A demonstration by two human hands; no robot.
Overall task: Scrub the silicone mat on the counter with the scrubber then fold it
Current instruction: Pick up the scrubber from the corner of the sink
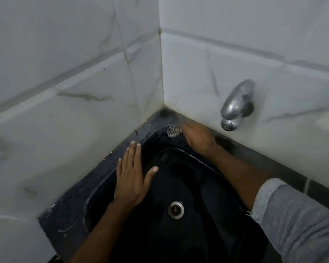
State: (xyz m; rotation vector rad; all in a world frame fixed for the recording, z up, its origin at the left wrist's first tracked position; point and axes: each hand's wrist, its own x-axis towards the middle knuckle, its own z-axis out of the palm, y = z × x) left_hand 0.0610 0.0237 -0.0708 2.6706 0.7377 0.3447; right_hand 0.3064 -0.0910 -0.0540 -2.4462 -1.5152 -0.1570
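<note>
Mat: a dark sheet that I take for the silicone mat (156, 135) lies at the far corner of the black sink, draped over the rim and onto the dark counter ledge (80, 185); black on black, its edges are hard to trace, so its full extent cannot be told.
Scrubber: a silvery mesh scrubber (174, 131) sits on that dark surface, at the fingertips of the right hand.
Right hand: the right hand (198, 138) reaches into the corner below the tap, blurred; it touches the scrubber, but whether the fingers are closed round it cannot be told.
Left hand: the left hand (131, 176) lies flat and released, fingers spread, palm down on the sink's left rim, seemingly steadying the mat or the body.
Progress: by my judgement the scrubbing step is in hand or just starting; no suds or wiped tracks show. The mat is not folded, so that step is left.
Sink: the black basin (198, 186) holds no dishes; only the metal drain (176, 209) shows at its bottom, and standing water cannot be made out.
Tap: a chrome tap (235, 106) juts from the right wall, and no water runs from it.
Surroundings: white marbled tiles (65, 73) close the corner on both sides; a grey ribbed sleeve (292, 215) covers the right forearm.
</note>
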